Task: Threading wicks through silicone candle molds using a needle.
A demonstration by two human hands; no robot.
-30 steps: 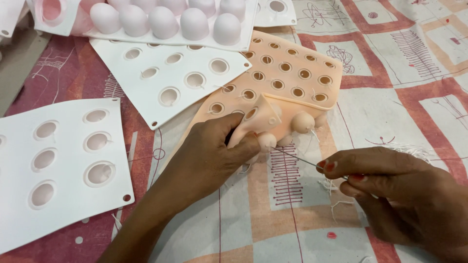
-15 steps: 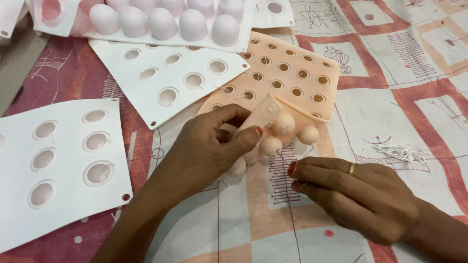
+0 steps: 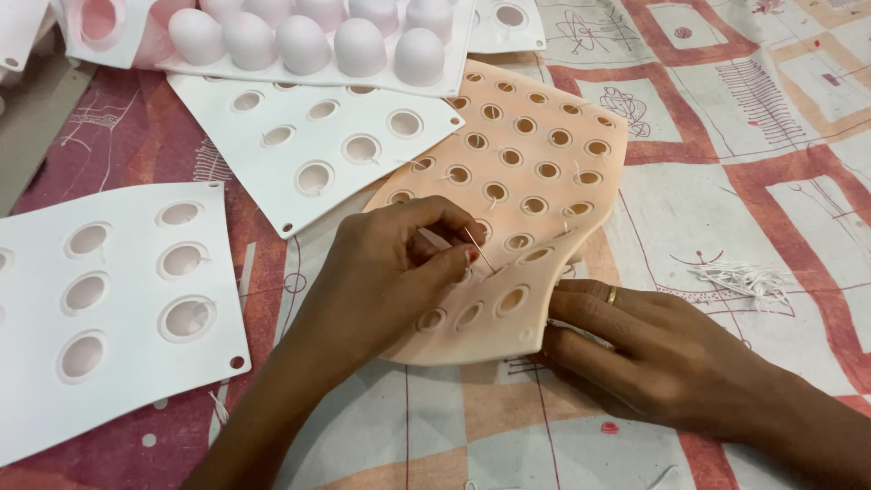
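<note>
A peach silicone mould (image 3: 535, 172) with several rows of round holes lies on the patterned cloth, its near edge curled upward. My left hand (image 3: 390, 272) rests on the mould's near part and pinches a thin needle (image 3: 478, 249) between thumb and fingertips, the needle slanting down into a hole. My right hand (image 3: 653, 349), with a ring on one finger, grips the mould's near right edge, fingertips tucked under it. A short white strand shows between those fingers.
A white mould sheet (image 3: 336, 145) with round holes lies behind my left hand, and another white sheet (image 3: 109, 290) lies at the left. A white mould with domes up (image 3: 318, 41) sits at the back. A small heap of white threads (image 3: 744, 277) lies to the right.
The peach mould, folded up with its domes showing, now lies flatter with the holes up. My right hand moved to its near edge. My left hand now pinches the needle from above.
</note>
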